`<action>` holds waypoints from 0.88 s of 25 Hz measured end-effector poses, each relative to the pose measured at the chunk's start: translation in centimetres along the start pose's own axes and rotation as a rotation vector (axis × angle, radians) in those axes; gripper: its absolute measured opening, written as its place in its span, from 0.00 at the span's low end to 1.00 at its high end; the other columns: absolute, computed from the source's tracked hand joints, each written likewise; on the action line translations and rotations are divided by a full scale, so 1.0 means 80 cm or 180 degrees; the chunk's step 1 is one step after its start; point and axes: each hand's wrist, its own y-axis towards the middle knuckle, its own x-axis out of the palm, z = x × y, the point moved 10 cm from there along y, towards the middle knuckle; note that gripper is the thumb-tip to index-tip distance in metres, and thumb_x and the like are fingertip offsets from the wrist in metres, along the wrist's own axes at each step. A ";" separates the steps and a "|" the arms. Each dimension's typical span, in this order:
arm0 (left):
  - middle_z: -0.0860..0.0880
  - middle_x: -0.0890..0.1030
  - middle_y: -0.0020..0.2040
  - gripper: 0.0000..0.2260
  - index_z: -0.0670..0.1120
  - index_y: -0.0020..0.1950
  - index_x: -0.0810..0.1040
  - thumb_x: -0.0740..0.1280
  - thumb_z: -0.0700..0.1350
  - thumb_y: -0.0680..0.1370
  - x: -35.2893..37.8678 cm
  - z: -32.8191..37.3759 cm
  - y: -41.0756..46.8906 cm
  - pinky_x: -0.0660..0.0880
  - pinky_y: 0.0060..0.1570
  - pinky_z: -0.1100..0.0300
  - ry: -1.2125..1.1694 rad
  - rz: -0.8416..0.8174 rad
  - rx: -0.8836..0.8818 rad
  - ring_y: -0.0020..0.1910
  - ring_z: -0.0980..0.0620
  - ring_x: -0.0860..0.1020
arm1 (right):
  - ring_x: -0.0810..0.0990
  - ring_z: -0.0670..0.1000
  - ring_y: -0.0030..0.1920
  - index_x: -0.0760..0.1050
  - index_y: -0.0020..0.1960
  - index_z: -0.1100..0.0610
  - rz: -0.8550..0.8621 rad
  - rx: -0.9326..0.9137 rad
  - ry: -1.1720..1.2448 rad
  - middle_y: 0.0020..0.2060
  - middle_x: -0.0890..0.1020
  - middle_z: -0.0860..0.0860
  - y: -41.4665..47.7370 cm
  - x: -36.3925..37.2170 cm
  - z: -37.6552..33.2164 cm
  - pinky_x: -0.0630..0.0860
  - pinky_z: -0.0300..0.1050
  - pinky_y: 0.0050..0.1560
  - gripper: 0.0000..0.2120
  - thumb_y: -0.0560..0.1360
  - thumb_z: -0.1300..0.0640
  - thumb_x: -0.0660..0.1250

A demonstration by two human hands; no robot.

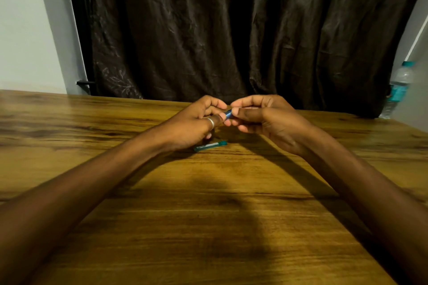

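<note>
Both my hands meet above the middle of the wooden table (pixel 208 192). Between their fingertips shows a short stretch of a small blue stick-like object (pixel 228 113), perhaps a pen or pencil; most of it is hidden by fingers. My left hand (pixel 196 122), with a silver ring on the thumb, pinches one end of it. My right hand (pixel 264 118) curls its fingers round the other end. Under my left hand a slim teal case (pixel 210 146) lies flat on the table.
A dark curtain (pixel 231 30) hangs right behind the table's far edge. A clear plastic water bottle (pixel 399 88) with a teal cap and label stands at the far right, beside the curtain. Pale wall (pixel 27 30) shows at the left.
</note>
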 end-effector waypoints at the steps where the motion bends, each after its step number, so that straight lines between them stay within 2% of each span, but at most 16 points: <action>1: 0.49 0.82 0.53 0.11 0.44 0.67 0.70 0.60 0.41 0.84 0.001 0.000 -0.001 0.70 0.25 0.69 -0.0055 -0.0005 -0.0042 0.31 0.63 0.76 | 0.86 0.48 0.41 0.80 0.56 0.64 0.0014 0.0015 0.0004 0.43 0.86 0.57 0.000 0.000 0.001 0.81 0.36 0.40 0.10 0.75 0.65 0.70; 4: 0.49 0.83 0.53 0.10 0.46 0.65 0.73 0.59 0.43 0.85 0.006 -0.009 -0.002 0.76 0.29 0.64 -0.0173 -0.0143 -0.0262 0.37 0.57 0.80 | 0.83 0.46 0.40 0.82 0.50 0.60 0.0354 -0.0083 0.0203 0.39 0.85 0.54 0.003 -0.017 -0.005 0.78 0.35 0.37 0.05 0.75 0.65 0.70; 7: 0.48 0.84 0.49 0.08 0.45 0.60 0.77 0.61 0.44 0.84 0.016 -0.019 -0.008 0.79 0.37 0.63 -0.0236 -0.0296 -0.0547 0.40 0.56 0.83 | 0.81 0.46 0.38 0.80 0.51 0.60 0.0796 -0.0049 0.0762 0.39 0.83 0.53 0.006 -0.039 -0.005 0.77 0.38 0.39 0.06 0.76 0.65 0.67; 10: 0.48 0.86 0.48 0.07 0.45 0.57 0.78 0.62 0.44 0.84 0.030 -0.022 -0.012 0.80 0.41 0.63 -0.0392 -0.0395 -0.0648 0.41 0.56 0.84 | 0.80 0.47 0.41 0.80 0.53 0.59 0.0704 0.0192 0.1009 0.40 0.83 0.52 0.010 -0.021 0.014 0.77 0.39 0.41 0.06 0.79 0.58 0.65; 13: 0.46 0.86 0.51 0.07 0.45 0.55 0.79 0.62 0.44 0.84 0.034 -0.016 -0.015 0.81 0.47 0.60 -0.0686 -0.0322 -0.0662 0.46 0.52 0.85 | 0.84 0.49 0.46 0.80 0.53 0.58 0.0537 0.0240 0.1068 0.43 0.86 0.52 0.009 -0.002 0.020 0.79 0.41 0.42 0.13 0.82 0.51 0.61; 16: 0.42 0.86 0.51 0.12 0.40 0.58 0.79 0.61 0.46 0.84 0.048 -0.015 -0.022 0.82 0.51 0.55 -0.1152 -0.0423 -0.0824 0.50 0.48 0.86 | 0.85 0.50 0.41 0.77 0.50 0.57 0.0794 0.0145 0.1539 0.37 0.83 0.51 0.006 -0.004 0.013 0.80 0.42 0.37 0.13 0.83 0.50 0.59; 17: 0.41 0.87 0.50 0.12 0.40 0.58 0.80 0.61 0.46 0.84 0.058 -0.014 -0.026 0.82 0.51 0.55 -0.1319 -0.0525 -0.0878 0.50 0.47 0.86 | 0.83 0.49 0.36 0.76 0.49 0.57 0.0871 0.0218 0.1804 0.34 0.80 0.51 0.004 -0.003 0.016 0.79 0.42 0.35 0.14 0.83 0.49 0.59; 19: 0.40 0.87 0.51 0.11 0.41 0.56 0.79 0.62 0.47 0.84 0.076 -0.014 -0.033 0.82 0.53 0.54 -0.1445 -0.0742 -0.0978 0.50 0.47 0.87 | 0.71 0.46 0.27 0.72 0.43 0.56 0.0885 0.0394 0.2309 0.30 0.71 0.50 0.001 0.006 0.019 0.71 0.39 0.26 0.16 0.82 0.46 0.57; 22: 0.37 0.86 0.54 0.21 0.38 0.60 0.78 0.59 0.55 0.83 0.091 -0.012 -0.041 0.82 0.53 0.53 -0.1579 -0.0966 -0.1165 0.54 0.44 0.86 | 0.59 0.44 0.21 0.68 0.37 0.54 0.0976 0.0402 0.2443 0.24 0.65 0.47 -0.005 0.002 0.011 0.56 0.36 0.20 0.20 0.81 0.42 0.55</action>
